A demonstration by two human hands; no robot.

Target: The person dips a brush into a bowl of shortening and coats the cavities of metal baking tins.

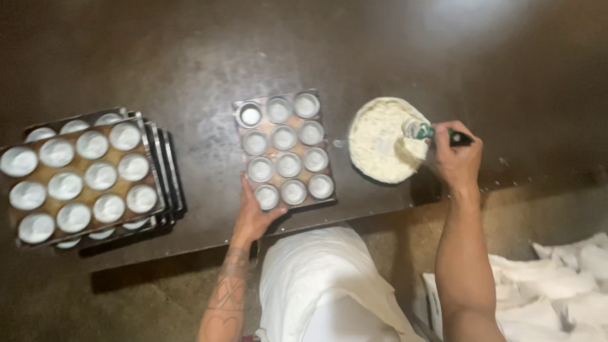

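Note:
A muffin tray (283,150) with several round cups lies on the dark table (190,57). My left hand (254,214) grips its near left corner. To its right stands a round bowl (380,140) full of pale dough. My right hand (457,155) holds a green-handled scoop (423,131), whose head rests in the dough at the bowl's right side.
A stack of muffin trays (88,171) with white-lined cups sits at the left of the table. White cloths or sacks (557,285) lie on the floor at the lower right. My white apron (323,285) shows below the table's near edge (190,250).

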